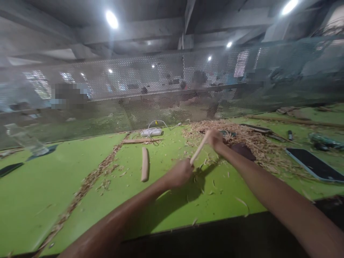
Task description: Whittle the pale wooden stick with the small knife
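A pale wooden stick (198, 152) is held slantwise above the green table. My left hand (180, 173) is closed in a fist round its lower end. Wrapped about the upper end is my right hand (215, 139), smeared by motion; whether it also holds a tool cannot be made out. A second shaped piece of wood (144, 165) lies on the table left of my hands. Just beyond and right of my right hand spreads a heap of wood shavings (258, 143), with a dark brown scrap (243, 151) lying in it.
A light-edged phone (317, 165) lies at the right, another dark phone (255, 128) by the shavings. A white power strip (151, 132) with a cable sits at the back. At left stands a clear bottle (28, 141). A mesh screen (161, 89) borders the far edge; people are beyond it.
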{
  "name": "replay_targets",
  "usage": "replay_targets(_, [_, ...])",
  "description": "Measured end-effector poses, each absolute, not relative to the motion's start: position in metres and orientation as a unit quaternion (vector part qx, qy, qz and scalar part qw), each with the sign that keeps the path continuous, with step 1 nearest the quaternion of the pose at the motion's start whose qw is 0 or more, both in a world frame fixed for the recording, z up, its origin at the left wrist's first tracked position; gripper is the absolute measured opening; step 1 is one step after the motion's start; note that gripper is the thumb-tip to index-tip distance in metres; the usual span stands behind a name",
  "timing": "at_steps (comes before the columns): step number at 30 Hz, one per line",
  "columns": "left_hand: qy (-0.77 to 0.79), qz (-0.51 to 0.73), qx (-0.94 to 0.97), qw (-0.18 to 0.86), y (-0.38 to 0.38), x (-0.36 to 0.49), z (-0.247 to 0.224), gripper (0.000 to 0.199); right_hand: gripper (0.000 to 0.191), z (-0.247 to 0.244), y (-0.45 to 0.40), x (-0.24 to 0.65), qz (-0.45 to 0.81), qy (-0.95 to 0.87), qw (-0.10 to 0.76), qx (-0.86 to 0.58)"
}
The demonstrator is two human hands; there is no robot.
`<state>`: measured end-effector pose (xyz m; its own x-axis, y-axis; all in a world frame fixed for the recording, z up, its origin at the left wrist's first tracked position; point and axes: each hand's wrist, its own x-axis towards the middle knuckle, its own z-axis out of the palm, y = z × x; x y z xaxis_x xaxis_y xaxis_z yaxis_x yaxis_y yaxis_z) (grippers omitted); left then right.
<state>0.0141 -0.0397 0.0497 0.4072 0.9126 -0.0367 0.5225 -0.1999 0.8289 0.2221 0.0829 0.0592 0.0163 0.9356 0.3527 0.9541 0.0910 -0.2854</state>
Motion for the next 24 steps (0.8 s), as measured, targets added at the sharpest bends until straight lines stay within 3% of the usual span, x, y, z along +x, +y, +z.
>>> replay_targets(4, [0.387, 0.287, 0.714, 0.508, -0.036, 0.008, 0.05, 0.014, 0.036, 0.074, 0.084, 0.243, -0.072, -0.637, 0.215, -0.737])
replay_targets(9, [0.327, 0.305, 0.662, 0.602, -0.02, -0.006, 0.036, 0.023, 0.041, 0.082, 0.074, 0.223, -0.125, -0.666, 0.208, -0.705])
replay_targets(22, [0.379, 0.36, 0.642, 0.56, -0.016, -0.005, 0.04, 0.024, 0.036, 0.067, 0.043, 0.174, -0.137, -0.769, 0.124, -0.612])
replay_targets(24, [0.394, 0.368, 0.632, 0.557, -0.02, -0.004, 0.045, 0.017, 0.038, 0.067, 0.038, 0.167, -0.134, -0.784, 0.111, -0.596])
